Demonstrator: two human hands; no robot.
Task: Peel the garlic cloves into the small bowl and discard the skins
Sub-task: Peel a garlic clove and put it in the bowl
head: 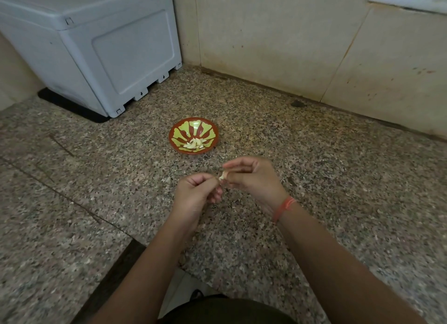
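Fingertip grip of left hand [196, 192] and right hand [252, 178] on pale curved garlic clove [223, 175].

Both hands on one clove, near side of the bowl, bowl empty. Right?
Not empty: the head view shows several peeled cloves lying in the small bowl. The rest stands: the left hand and right hand hold one garlic clove between them, on the near side of the bowl.
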